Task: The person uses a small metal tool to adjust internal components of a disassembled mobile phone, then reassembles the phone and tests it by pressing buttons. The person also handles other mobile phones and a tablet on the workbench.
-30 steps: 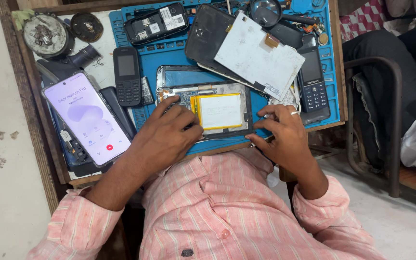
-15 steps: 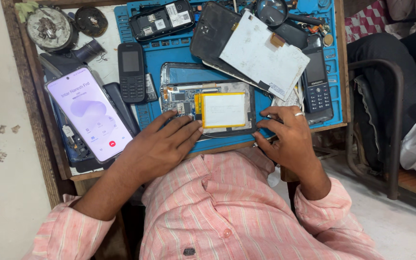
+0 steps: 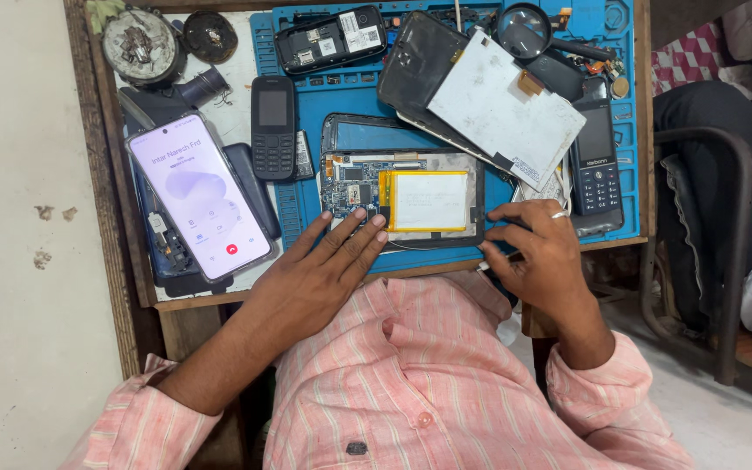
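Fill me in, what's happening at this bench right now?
A person in a pink striped shirt works over an opened tablet lying on a blue mat, its circuit board and yellow-edged battery exposed. The left hand rests flat with fingertips on the tablet's lower left edge; the right hand touches its lower right corner. A lit smartphone lies to the left, with keypad phones and loose parts around.

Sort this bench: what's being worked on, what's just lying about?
In hand: opened tablet with yellow battery; left hand resting on its lower left edge, right hand at its lower right corner.

Lying about: lit smartphone, two keypad phones, magnifying glass, loose screen panel, blue mat.
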